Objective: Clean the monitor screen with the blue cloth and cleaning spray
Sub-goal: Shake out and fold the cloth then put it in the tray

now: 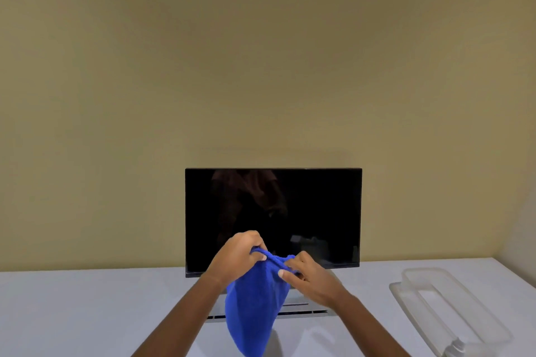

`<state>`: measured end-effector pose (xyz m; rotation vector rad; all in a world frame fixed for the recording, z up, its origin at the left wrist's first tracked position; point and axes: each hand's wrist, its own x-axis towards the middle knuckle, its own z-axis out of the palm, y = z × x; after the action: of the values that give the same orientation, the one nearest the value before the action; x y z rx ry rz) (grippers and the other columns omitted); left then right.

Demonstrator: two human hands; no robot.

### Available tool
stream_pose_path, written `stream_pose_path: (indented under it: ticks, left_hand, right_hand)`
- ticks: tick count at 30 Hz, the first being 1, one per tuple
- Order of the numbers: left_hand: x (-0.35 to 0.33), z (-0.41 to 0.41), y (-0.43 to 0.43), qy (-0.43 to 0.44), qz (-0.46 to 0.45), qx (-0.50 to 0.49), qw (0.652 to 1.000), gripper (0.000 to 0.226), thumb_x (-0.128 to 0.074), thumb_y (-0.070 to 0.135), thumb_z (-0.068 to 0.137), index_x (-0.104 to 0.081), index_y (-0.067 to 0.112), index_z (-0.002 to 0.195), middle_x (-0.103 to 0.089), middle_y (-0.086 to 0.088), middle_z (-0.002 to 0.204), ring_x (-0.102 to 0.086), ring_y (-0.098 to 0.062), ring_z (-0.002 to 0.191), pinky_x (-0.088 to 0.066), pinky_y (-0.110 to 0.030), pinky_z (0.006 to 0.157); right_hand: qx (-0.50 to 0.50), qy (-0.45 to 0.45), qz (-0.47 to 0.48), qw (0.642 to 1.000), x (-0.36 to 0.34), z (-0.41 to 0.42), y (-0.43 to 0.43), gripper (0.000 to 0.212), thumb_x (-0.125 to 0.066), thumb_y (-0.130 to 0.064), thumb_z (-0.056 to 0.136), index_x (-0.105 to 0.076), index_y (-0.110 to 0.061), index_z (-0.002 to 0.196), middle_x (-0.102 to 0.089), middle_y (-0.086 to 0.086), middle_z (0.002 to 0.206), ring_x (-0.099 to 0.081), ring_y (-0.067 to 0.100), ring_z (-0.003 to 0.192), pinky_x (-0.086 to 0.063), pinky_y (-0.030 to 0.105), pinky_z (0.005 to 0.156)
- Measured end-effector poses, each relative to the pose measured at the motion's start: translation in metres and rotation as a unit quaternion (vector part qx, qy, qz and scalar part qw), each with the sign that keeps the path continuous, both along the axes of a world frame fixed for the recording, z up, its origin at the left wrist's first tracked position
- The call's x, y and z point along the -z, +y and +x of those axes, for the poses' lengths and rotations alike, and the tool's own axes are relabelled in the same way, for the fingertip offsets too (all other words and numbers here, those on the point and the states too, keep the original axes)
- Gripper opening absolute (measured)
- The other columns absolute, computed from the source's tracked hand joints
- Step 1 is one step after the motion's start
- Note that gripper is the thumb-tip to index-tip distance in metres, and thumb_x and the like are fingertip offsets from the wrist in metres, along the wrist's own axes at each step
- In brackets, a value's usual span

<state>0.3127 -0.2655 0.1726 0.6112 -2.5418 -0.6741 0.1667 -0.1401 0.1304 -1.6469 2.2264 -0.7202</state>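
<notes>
A black monitor (304, 206) stands on a white table against the wall, its screen dark. In front of its lower part I hold the blue cloth (255, 307) up by its top edge, and it hangs down in folds over the monitor's silver base. My left hand (237, 255) pinches the cloth's upper left corner. My right hand (307, 275) pinches the upper right part. A white spray bottle top (456, 349) shows at the bottom right, inside a clear tray.
A clear plastic tray (452, 298) lies on the white table (87, 313) at the right. The monitor's silver base (301, 309) sits just behind the cloth. A beige wall rises behind the monitor.
</notes>
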Motion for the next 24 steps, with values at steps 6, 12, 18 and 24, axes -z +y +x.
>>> stream_pose_path:
  ticks: [6,12,18,24]
  left_hand:
    - [-0.016,0.021,-0.017,0.053,0.063,0.013,0.997,0.032,-0.064,0.006,0.08,-0.059,0.033,0.064,-0.058,0.012,0.075,-0.057,-0.004,0.074,-0.043,-0.01,0.07]
    - [-0.013,0.046,-0.026,0.052,0.052,-0.025,0.997,0.033,-0.063,0.004,0.081,-0.057,0.032,0.064,-0.058,0.013,0.076,-0.056,-0.003,0.074,-0.044,-0.013,0.071]
    - [0.014,0.061,-0.029,0.003,0.049,-0.086,0.995,0.034,-0.062,0.007,0.081,-0.049,0.032,0.063,-0.055,0.008,0.078,-0.053,-0.011,0.076,-0.038,-0.013,0.065]
    - [0.033,0.049,-0.016,-0.007,0.075,-0.079,0.994,0.023,-0.058,0.006,0.083,-0.051,0.027,0.079,-0.057,0.004,0.08,-0.056,-0.016,0.079,-0.043,-0.022,0.07]
  right_hand:
    - [0.012,0.051,0.106,0.993,0.006,-0.022,0.018,0.026,-0.058,-0.041,0.085,-0.064,-0.023,0.103,-0.034,0.0,0.097,-0.05,0.017,0.089,-0.041,0.024,0.077]
    - [0.004,-0.038,0.041,0.998,0.006,-0.015,0.032,0.015,-0.065,-0.032,0.083,-0.065,-0.018,0.078,-0.049,0.001,0.089,-0.052,0.017,0.086,-0.045,0.029,0.078]
    - [0.062,-0.089,-0.092,0.99,-0.008,-0.016,0.039,0.025,-0.072,-0.014,0.077,-0.057,-0.026,0.061,-0.062,0.001,0.079,-0.061,0.016,0.075,-0.049,0.024,0.07]
    - [0.07,-0.11,-0.074,0.989,-0.002,-0.021,0.048,0.024,-0.069,-0.008,0.079,-0.05,-0.021,0.072,-0.055,0.0,0.072,-0.049,0.01,0.062,-0.04,0.01,0.055]
